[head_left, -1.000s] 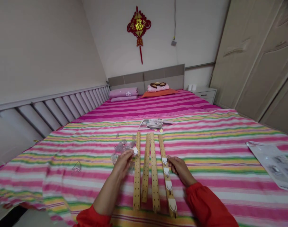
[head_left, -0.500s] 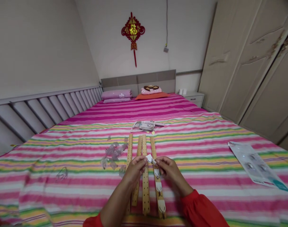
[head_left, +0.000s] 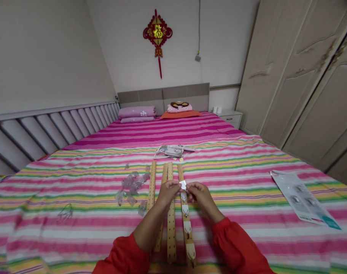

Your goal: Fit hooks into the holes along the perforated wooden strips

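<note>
My left hand (head_left: 167, 193) pinches the left edge of a small white hook (head_left: 183, 185) with a square backing. At the hook's right edge, the closed fingers of my right hand (head_left: 201, 195) hold it too. The hook is over the rightmost wooden strip (head_left: 180, 172); whether it touches the wood I cannot tell. Nearer me on that strip, several white hooks (head_left: 187, 227) sit in a row. Left of it lie more perforated wooden strips (head_left: 171, 228), partly hidden by my left hand and forearm.
Crumpled clear plastic pieces (head_left: 132, 183) are scattered left of the strips. A plastic packet (head_left: 172, 151) lies beyond them. To the right is a clear blister pack (head_left: 304, 199), and a thin looped tie (head_left: 66, 212) rests at left. Everything is on a striped bedsheet (head_left: 90, 232).
Both hands have moved right and slightly forward with the white hook, from between two strips to over the rightmost strip's row of hooks. The camera view has shifted slightly.
</note>
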Tool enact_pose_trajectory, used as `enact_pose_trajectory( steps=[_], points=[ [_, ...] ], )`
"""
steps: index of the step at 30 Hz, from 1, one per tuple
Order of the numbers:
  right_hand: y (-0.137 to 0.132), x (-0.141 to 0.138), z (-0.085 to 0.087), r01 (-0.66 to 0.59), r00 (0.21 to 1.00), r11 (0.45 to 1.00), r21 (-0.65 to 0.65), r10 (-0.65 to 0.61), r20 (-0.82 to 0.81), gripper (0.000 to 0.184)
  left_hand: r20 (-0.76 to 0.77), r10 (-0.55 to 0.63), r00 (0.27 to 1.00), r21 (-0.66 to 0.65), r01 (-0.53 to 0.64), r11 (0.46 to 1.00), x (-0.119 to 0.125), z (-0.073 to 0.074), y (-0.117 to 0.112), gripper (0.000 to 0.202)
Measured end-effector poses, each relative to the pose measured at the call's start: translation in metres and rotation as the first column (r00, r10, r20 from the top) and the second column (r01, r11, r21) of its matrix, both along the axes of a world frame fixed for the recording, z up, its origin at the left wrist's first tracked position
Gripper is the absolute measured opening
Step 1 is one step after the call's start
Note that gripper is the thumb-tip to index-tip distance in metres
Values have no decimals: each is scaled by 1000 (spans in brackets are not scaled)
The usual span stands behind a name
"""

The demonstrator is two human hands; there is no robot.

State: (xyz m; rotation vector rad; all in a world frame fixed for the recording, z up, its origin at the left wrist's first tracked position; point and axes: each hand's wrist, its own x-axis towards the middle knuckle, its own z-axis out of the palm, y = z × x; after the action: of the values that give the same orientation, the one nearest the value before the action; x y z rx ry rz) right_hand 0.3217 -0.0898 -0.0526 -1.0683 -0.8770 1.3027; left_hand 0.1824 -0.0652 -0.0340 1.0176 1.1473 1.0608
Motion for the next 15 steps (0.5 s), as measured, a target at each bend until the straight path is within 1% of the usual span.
enact_pose_trajectory(
  steps=[3,8,11,15],
  points=[
    [12,1,-7,30,999,999,-40,-29,33,24,-18,29,999,15,-29,999,5,-9,13,32],
    [27,2,-23,45,997,997,-64,-40,65,21,-113,46,993,37,-43,998,11,-26,33,18],
    [34,2,-31,60,995,996,-73,-54,81,20,-179,45,983,49,-37,998,13,-33,41,13],
    [42,0,-39,70,993,994,-78,-62,100,18,-289,48,956,71,-29,997,13,-41,47,15]
  ],
)
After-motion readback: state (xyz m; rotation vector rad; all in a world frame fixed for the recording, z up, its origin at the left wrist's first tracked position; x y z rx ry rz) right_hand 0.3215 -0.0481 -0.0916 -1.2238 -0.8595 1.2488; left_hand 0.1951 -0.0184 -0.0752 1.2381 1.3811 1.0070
